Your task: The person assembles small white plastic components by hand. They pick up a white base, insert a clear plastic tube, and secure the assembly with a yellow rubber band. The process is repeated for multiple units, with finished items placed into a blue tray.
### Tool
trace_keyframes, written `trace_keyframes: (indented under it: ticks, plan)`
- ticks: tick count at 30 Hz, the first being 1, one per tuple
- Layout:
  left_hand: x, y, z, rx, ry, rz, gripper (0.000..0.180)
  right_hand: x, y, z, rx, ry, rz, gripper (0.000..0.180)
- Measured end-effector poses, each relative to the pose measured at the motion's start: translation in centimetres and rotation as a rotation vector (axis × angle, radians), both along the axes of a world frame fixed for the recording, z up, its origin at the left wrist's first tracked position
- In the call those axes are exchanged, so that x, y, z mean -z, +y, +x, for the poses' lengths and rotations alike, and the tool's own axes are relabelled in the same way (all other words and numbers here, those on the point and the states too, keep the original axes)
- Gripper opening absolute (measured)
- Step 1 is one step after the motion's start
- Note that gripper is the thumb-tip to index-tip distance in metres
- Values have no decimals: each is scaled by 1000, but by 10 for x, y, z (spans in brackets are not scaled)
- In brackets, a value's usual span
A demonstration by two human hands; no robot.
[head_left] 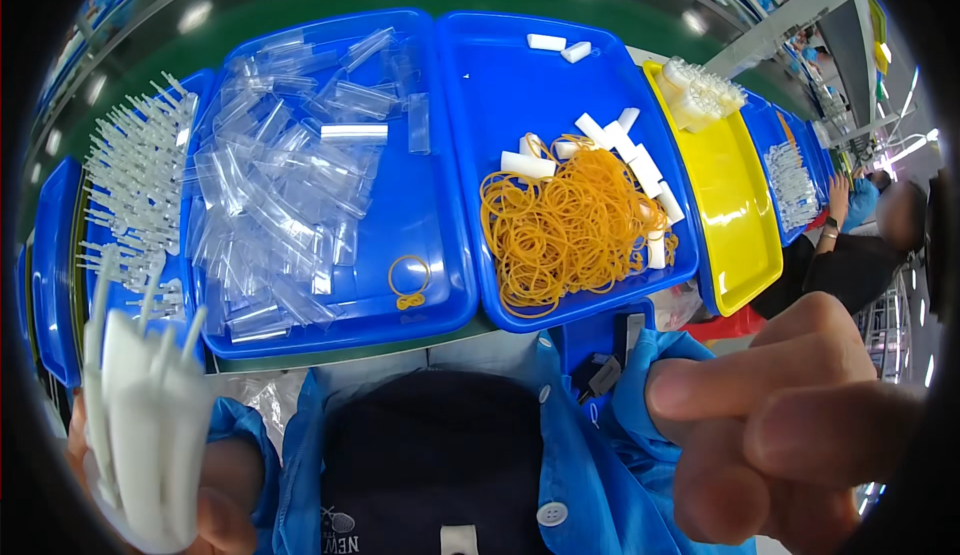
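Close to the camera at lower left, my left hand (222,475) is closed round a bundle of white plastic pieces (150,425), whose thin stems point up. My right hand (775,425) is raised at lower right, its fingers loosely bent and their tips apart. I see nothing held in it. Ahead of me, a blue tray (415,305) holds many clear plastic sleeves (290,175) and a couple of loose orange bands. Beside it, another blue tray (560,85) contains a heap of orange rubber bands (570,225) and several short white tubes (640,165).
Many white stemmed pieces (140,175) fill a tray at far left. A yellow tray (740,235) to the right bears a white stack of pieces (695,95). Farther right are a blue tray of white pieces (790,185) and a seated person (860,245).
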State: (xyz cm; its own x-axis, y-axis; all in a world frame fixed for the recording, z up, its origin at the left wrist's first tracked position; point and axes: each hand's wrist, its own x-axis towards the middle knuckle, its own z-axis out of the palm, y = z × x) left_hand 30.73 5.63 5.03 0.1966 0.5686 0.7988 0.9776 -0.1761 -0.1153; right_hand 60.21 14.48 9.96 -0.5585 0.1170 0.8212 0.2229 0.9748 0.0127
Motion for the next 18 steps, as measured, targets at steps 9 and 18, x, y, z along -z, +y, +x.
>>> trace_keyframes:
  ticks: [9, 18]
  plan:
    - [-14, 3, -1, 49, -16, -27, 59, 9, 25, 8, 61, 101, 108, 17]
    - [45, 53, 37, 483, -901, -270, 51, 90, 153, 63, 722, 44, -744, 21]
